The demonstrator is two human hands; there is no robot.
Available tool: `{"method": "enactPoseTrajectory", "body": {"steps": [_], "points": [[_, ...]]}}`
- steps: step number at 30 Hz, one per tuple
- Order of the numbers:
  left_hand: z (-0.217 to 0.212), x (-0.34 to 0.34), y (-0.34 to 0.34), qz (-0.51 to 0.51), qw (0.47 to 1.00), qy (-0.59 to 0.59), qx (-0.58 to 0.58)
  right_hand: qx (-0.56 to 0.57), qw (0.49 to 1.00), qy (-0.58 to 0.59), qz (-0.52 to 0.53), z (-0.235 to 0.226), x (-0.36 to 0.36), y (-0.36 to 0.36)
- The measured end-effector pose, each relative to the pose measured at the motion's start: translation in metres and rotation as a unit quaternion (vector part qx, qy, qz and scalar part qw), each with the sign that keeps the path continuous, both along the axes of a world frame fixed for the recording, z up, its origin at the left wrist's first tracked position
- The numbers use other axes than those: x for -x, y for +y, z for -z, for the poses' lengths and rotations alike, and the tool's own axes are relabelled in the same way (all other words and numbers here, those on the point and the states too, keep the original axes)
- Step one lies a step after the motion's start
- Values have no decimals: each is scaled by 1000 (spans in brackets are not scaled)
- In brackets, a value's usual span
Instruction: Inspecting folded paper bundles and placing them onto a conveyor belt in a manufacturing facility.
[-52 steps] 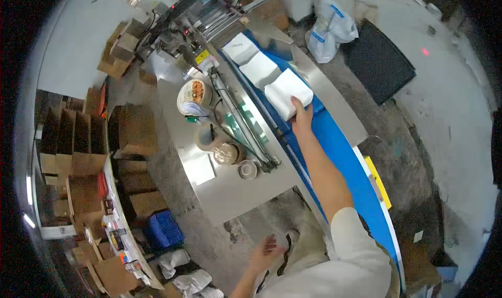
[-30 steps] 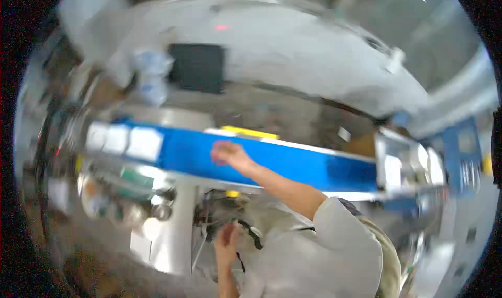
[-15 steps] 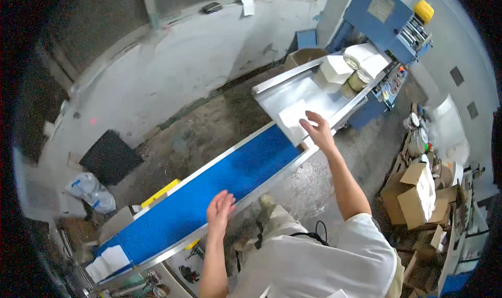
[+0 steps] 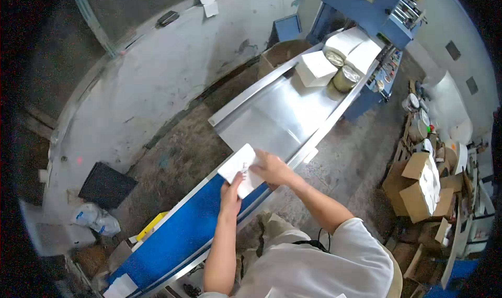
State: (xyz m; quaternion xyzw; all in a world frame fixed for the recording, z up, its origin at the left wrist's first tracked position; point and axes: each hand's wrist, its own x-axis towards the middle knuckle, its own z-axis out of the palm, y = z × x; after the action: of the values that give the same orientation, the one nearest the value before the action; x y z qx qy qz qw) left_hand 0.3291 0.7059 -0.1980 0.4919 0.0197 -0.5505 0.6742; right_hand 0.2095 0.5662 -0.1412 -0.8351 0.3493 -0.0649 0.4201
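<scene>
Both hands grip a flat white rectangular packet (image 4: 241, 164) with rounded corners and small dark print, held above the end of the blue conveyor belt (image 4: 183, 227) where it meets the metal chute (image 4: 266, 109). My left hand (image 4: 230, 197) is closed on its near edge, thumb lying over the top face. From the right side, my right hand (image 4: 273, 168) holds its edge, with some fingers hidden beneath. Another white packet (image 4: 121, 287) lies at the belt's lower left end.
Up the chute stand a white block-shaped stack (image 4: 316, 69) and round wrapped rolls (image 4: 345, 79), before a blue machine (image 4: 355, 7). Open cardboard boxes (image 4: 415, 193) crowd the right side. A dark flat panel (image 4: 107, 188) and clear plastic bags (image 4: 97, 219) lie at left by the wall.
The white packet has left the chute and is now between both hands. My right hand came down and left with it; my left hand moved in and closed on it. The view shifted.
</scene>
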Motion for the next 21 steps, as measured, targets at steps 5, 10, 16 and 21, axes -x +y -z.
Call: {"method": "enactPoseTrajectory", "body": {"steps": [5, 10, 16, 21], "points": [[-5, -28, 108, -130, 991, -31, 26, -172, 975, -117, -83, 7, -43, 51], [-11, -20, 269, -206, 976, -75, -12, -532, 837, -45, -118, 23, -105, 178], [-38, 29, 475, -371, 924, -79, -49, -439, 807, -1, -394, 25, -138, 398], [-11, 86, 649, -445, 878, -69, -162, -421, 759, 121, -482, 77, -134, 591]]}}
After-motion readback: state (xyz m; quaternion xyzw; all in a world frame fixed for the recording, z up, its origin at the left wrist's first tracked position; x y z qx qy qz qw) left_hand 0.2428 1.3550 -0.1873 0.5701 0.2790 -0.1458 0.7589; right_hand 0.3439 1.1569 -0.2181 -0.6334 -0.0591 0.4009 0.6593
